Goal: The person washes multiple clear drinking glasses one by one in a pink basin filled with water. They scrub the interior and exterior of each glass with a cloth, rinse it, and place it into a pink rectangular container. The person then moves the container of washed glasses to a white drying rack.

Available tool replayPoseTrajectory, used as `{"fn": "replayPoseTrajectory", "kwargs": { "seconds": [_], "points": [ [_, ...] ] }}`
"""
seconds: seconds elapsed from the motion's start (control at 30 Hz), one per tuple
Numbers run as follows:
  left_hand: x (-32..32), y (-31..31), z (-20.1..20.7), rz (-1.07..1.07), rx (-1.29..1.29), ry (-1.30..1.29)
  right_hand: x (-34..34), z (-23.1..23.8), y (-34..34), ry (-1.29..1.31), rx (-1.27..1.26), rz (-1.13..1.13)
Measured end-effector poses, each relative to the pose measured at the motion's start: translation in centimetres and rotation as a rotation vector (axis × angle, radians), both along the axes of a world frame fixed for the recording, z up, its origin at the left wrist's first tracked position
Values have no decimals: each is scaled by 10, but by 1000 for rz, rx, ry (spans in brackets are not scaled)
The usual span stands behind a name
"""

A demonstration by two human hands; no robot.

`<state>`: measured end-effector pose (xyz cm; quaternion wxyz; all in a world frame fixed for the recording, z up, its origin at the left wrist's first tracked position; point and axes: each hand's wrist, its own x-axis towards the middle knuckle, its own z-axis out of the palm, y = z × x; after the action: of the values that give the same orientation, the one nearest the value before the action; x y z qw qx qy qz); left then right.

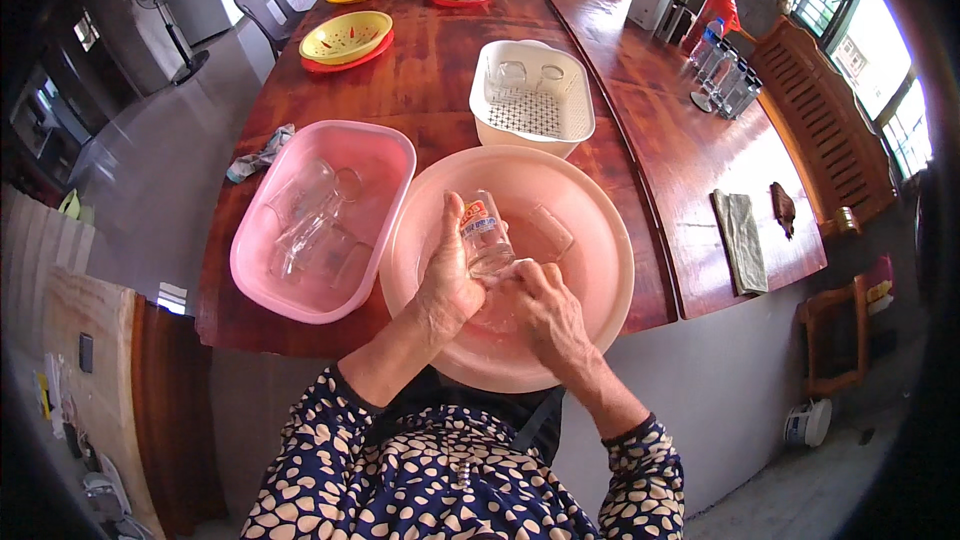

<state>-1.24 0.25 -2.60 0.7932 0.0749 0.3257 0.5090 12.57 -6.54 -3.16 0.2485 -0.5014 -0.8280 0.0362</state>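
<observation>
My left hand [448, 285] grips a clear drinking glass [484, 235] with a printed label, holding it over a round pink basin [600, 240] of water. My right hand [545, 310] touches the glass's lower end, fingers at its opening. Another clear glass [545, 232] lies in the water of the round basin, just right of the held one.
A rectangular pink tub [390, 155] with several glasses stands to the left. A white draining basket [575, 130] holding glasses sits behind the basin. Further back are a yellow colander on a red plate [346, 38], a grey cloth [258, 155], bottles [720, 70] and a folded cloth [742, 240].
</observation>
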Motion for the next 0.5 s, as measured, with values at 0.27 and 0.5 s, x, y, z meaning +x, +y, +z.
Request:
{"fn": "replayPoseTrajectory", "kwargs": {
  "seconds": [0.27, 0.5],
  "points": [
    [-19, 12, -16, -140, 42, 41, 26, -60, 19, -311, -477, -76],
    [-23, 12, -17, -103, -57, -12, 27, 4, 15, 117, -549, 42]
  ]
}}
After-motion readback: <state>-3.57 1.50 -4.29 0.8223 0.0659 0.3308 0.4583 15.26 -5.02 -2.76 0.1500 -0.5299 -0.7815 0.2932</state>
